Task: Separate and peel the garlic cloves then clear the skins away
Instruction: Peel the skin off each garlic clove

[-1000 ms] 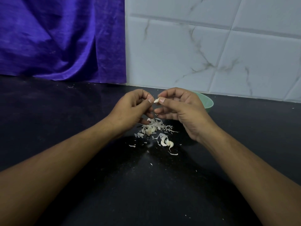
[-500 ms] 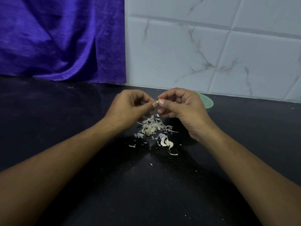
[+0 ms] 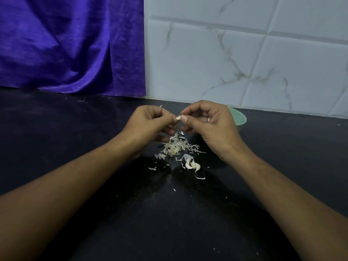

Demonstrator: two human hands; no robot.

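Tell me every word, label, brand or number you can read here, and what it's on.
None: no readable text shows anywhere.
The green bowl bears no mark on the part that shows, the white wall tiles carry only grey veining, and the purple cloth and black counter are plain.
The garlic clove pinched between the left hand and right hand, and the skins below, carry nothing either.

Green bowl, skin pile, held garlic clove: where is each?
green bowl point(image 3: 239, 120): head view, outer wall.
skin pile point(image 3: 176, 146): head view, its middle.
garlic clove point(image 3: 178, 117): head view, visible pale end.
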